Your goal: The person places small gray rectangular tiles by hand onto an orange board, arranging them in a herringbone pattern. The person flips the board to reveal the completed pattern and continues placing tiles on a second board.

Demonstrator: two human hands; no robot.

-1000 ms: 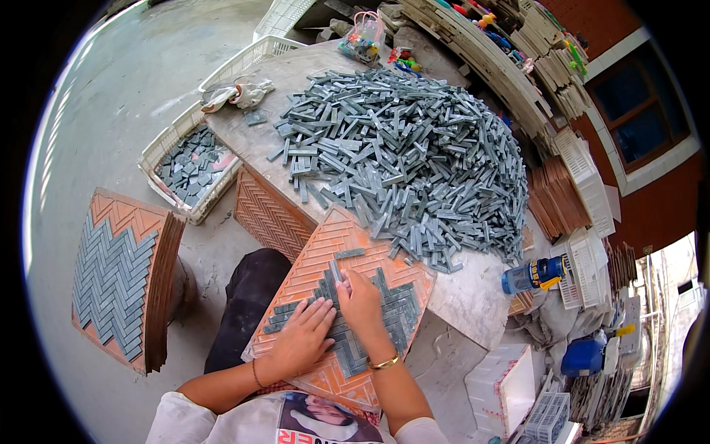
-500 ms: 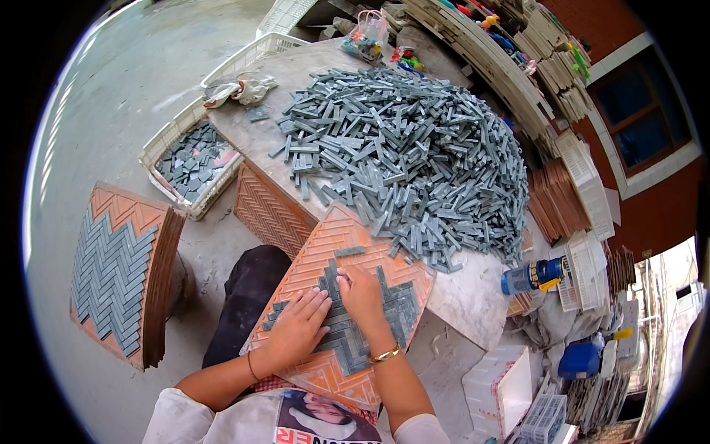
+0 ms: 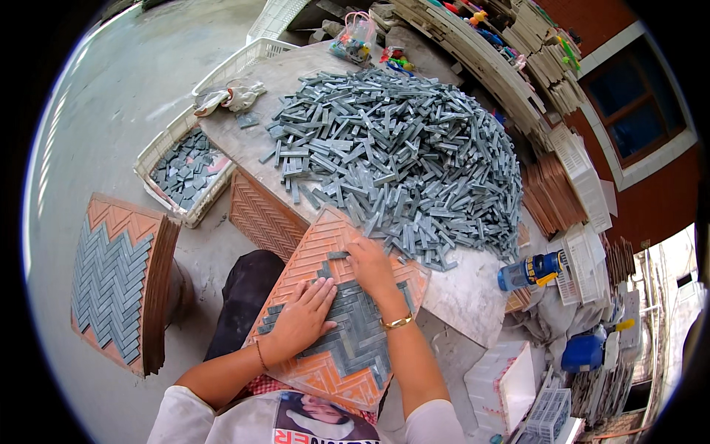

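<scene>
An orange herringbone-grooved tray [image 3: 325, 229] rests tilted on my lap against the table's edge, partly filled with grey stone strip tiles [image 3: 353, 337]. My left hand [image 3: 302, 317] lies on the laid tiles, fingers stretched out and holding nothing. Farther up the tray, my right hand [image 3: 371, 268] has its fingertips closed at the end of a single grey strip tile [image 3: 338, 255]. That tile's right end is hidden by the fingers. Just beyond the tray is a big heap of loose grey strip tiles [image 3: 399, 163] on the table [image 3: 473, 296].
At left stands a stack of orange trays [image 3: 151, 296], the top one filled with tiles. Another orange tray [image 3: 266, 214] leans by the table. A cream crate [image 3: 194, 214] holds square grey pieces. Gloves [image 3: 231, 96] lie at the table corner; a blue bottle [image 3: 530, 271] is at right.
My right hand has moved up the tray from the laid tiles to the single strip tile, which now sits slightly lower and more left. My left hand stays on the tiles.
</scene>
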